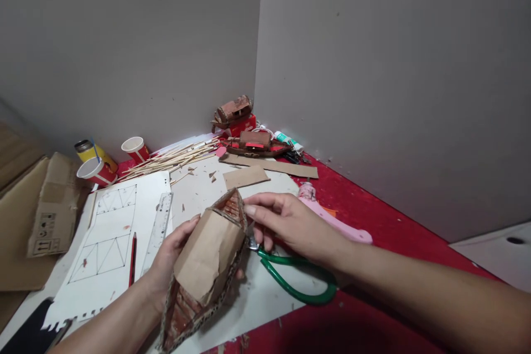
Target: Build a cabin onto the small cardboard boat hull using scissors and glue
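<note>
A small cardboard model boat with a tan curved cover and reddish-brown ends lies tilted in my left hand. That hand is wrapped round the hull from the left and underneath, with a fingertip showing on the far side. My right hand has its thumb and index finger pinched at the rim of the boat's far end; its other fingers are curled. Green-handled scissors lie under and beside the right hand, their blades mostly hidden. Just beyond that wrist is a pink glue gun.
Two finished model boats stand at the back corner. Wooden sticks, cardboard strips and paper cups lie behind. On the left are a drawing sheet, ruler, pencil and cardboard box.
</note>
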